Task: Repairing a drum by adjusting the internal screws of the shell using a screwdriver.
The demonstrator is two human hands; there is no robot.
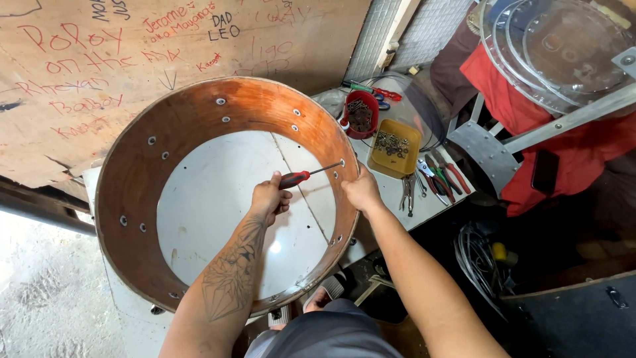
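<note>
A wide round wooden drum shell [142, 162], orange-brown inside with metal screws through its wall, stands on a white tabletop [212, 199]. My left hand [268, 197] is inside the shell and grips a screwdriver [308, 175] with a red and black handle. Its tip meets a screw on the right inner wall. My right hand [362, 191] clasps the shell's right rim from outside, just by that screw.
To the right of the shell stand a red cup of small metal parts [360, 114], a yellow tray of screws [395, 147] and several pliers [434, 179]. Clear drum heads [556, 46] lean at the top right. A scribbled cardboard sheet [99, 59] stands behind. Wire coils [478, 258] lie on the floor.
</note>
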